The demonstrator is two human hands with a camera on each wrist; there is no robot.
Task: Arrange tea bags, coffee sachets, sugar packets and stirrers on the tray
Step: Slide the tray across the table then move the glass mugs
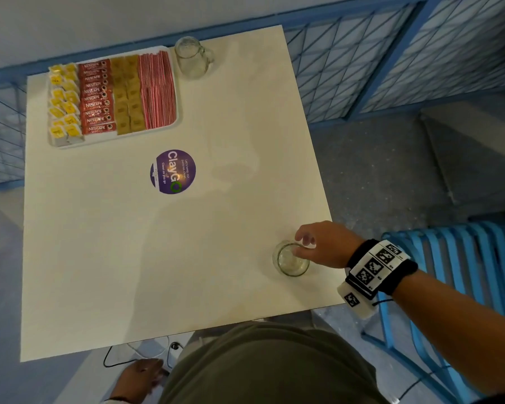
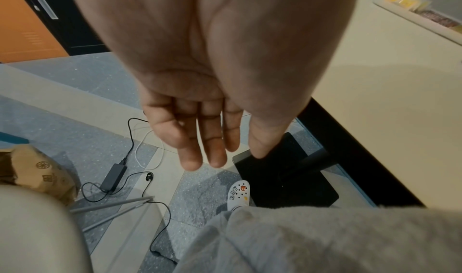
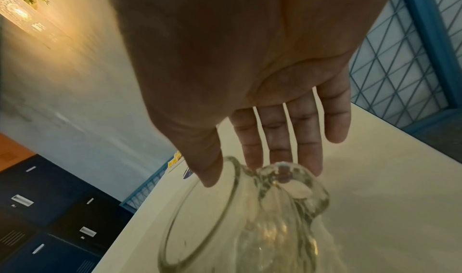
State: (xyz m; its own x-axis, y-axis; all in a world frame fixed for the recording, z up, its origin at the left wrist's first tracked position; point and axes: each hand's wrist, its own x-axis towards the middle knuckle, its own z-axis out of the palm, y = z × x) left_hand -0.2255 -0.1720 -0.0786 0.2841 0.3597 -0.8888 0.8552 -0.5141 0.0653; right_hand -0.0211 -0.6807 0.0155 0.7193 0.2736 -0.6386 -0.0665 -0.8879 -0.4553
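**Q:** Where is the tray [image 1: 105,138] relative to the right hand [image 1: 325,244]?

**A:** Well forward and to the left of it, diagonally across the cream counter [image 1: 129,258]. The right hand is at the near right corner, over a clear glass mug [image 1: 289,265].

**Q:** Hand state?

**A:** Right hand: fingers nearly straight and spread. In the wrist view the thumb tip lies at the mug's rim and the fingertips lie beyond its handle. No closed grip is visible. A wristband [image 1: 376,266] bearing black-and-white square markers circles the wrist. Left hand [image 2: 195,103]: hanging below the counter edge, fingers straight and relaxed, holding nothing.

**Q:** Orientation of the contents?

**A:** There are four parallel columns, each running away from the person.

- **Nearest the right hand:** red-and-white striped stirrers [image 1: 157,88], long axes pointing away from the person.
- **Next:** flat brown sugar packets [image 1: 127,94], squarish, two abreast.
- **Next:** red Nescafé coffee sachets [image 1: 96,97], long axes crosswise, stacked ladder-like.
- **Farthest:** yellow-tagged tea bags [image 1: 63,100], overlapping loosely.

**Q:** Materials and shapes?

**A:** The tray is pale and rectangular with rounded corners and a low rim. A second glass mug [image 1: 191,58] with a handle stands just beside its far corner on the right hand's side. A round purple sticker [image 1: 172,172] lies flat on the counter between the tray and the right hand.
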